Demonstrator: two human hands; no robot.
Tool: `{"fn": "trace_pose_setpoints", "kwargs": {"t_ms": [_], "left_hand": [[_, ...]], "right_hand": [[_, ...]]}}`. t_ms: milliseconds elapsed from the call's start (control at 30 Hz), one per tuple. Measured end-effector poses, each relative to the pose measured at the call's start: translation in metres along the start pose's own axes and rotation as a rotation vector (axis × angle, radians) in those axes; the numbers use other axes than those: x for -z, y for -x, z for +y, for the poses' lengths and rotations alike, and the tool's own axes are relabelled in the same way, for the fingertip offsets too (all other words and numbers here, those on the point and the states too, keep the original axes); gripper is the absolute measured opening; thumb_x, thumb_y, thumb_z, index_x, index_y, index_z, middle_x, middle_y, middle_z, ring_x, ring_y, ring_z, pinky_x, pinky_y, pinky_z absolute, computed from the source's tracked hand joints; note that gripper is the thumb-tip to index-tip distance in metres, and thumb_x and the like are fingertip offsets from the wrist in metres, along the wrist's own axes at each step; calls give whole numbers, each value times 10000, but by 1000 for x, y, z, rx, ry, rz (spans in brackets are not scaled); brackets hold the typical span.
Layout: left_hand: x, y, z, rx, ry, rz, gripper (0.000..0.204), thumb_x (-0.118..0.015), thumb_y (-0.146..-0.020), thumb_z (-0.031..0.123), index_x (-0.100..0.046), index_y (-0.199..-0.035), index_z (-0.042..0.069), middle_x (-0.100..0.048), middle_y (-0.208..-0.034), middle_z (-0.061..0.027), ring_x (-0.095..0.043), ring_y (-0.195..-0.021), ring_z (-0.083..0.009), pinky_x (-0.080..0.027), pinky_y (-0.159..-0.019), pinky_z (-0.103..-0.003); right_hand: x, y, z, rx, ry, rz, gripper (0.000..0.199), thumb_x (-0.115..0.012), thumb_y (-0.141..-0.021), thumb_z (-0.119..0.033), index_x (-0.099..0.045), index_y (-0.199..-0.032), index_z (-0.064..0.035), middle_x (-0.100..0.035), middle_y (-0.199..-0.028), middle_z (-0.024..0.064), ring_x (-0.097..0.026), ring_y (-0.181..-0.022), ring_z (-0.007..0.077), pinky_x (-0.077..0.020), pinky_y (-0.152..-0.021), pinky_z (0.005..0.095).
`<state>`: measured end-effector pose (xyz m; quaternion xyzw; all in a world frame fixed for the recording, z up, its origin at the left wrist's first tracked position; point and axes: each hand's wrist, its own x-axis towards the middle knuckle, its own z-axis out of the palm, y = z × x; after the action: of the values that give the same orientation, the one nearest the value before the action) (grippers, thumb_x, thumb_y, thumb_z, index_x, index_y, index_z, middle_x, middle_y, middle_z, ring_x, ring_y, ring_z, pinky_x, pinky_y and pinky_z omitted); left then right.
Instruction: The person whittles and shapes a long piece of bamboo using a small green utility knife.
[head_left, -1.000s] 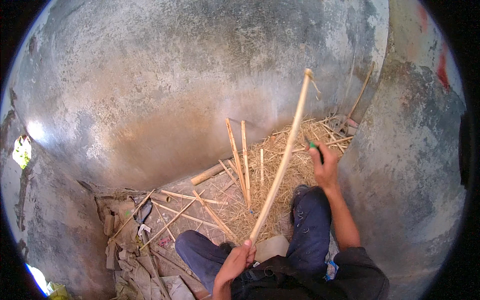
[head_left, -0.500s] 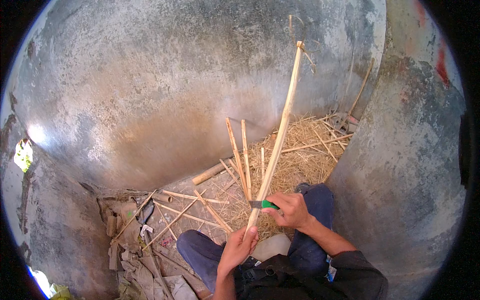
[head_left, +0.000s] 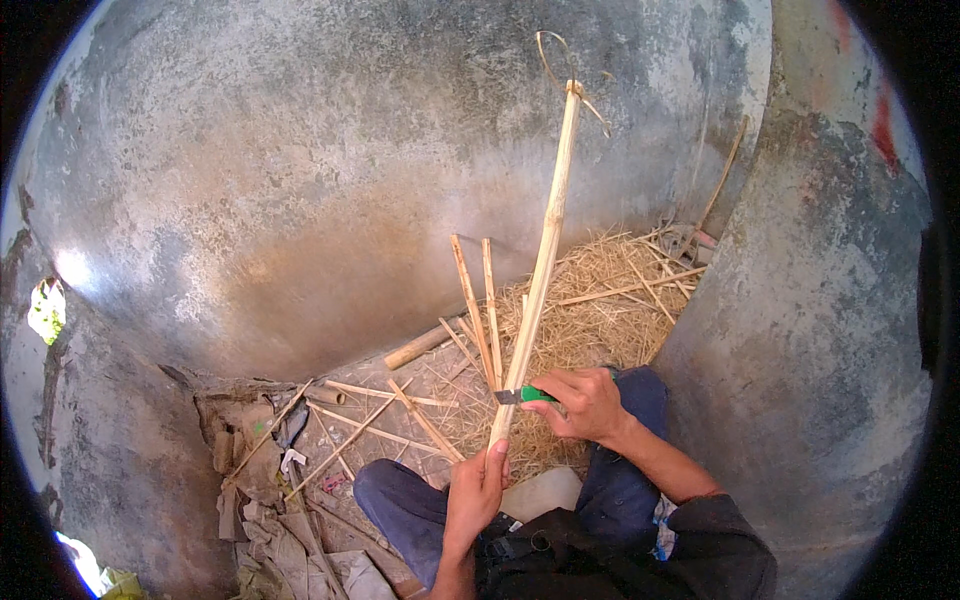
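A long pale bamboo strip (head_left: pixel 545 262) slants up and away from me, with thin curled shavings (head_left: pixel 556 52) hanging at its far end. My left hand (head_left: pixel 476 492) grips the strip's near end between thumb and fingers. Wrapped round a green-handled knife (head_left: pixel 537 394), my right hand (head_left: pixel 585 405) holds the blade across the strip, just above my left hand. The blade touches the strip or lies very close to it.
A heap of shavings (head_left: pixel 610 330) lies beyond my knees, by the wall (head_left: pixel 300 180). Two thin sticks (head_left: pixel 470 310) stand upright to the left of the strip. Several cut sticks (head_left: pixel 380 432), a bamboo piece (head_left: pixel 415 350) and crumpled cloth (head_left: pixel 285 545) lie on the left.
The strip's far end has swung left. My right hand has moved slightly up and right with the knife, and my left hand has shifted slightly.
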<state>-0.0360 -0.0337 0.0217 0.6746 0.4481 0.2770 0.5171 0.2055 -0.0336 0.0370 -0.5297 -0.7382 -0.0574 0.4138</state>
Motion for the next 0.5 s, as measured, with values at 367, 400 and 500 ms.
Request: {"fn": "trace_pose_setpoints", "kwargs": {"t_ms": [367, 400, 500], "left_hand": [[11, 44, -34, 108, 52, -188, 549, -463, -1167, 427, -614, -805, 43, -519, -631, 19, -476, -555, -97, -394, -529, -300], [16, 53, -31, 137, 77, -255, 554, -462, -1166, 433, -619, -807, 43, -519, -628, 20, -475, -544, -97, -392, -520, -297], [20, 50, -31, 241, 152, -299, 565, -461, -1164, 450, -623, -806, 44, -505, -609, 25, -468, -510, -92, -387, -496, -288]], "right_hand": [[42, -35, 139, -595, 67, 413, 368, -666, -1049, -356, -755, -1082, 0, -762, -902, 172, -735, -777, 282, -565, -750, 428], [55, -28, 149, -613, 36, 407, 383, -653, -1058, -364, -751, -1094, 4, -757, -894, 164, -724, -784, 260, -556, -756, 414], [65, -18, 158, -607, -50, 362, 413, -621, -1080, -381, -740, -1123, 12, -739, -876, 148, -696, -803, 215, -535, -772, 385]]}}
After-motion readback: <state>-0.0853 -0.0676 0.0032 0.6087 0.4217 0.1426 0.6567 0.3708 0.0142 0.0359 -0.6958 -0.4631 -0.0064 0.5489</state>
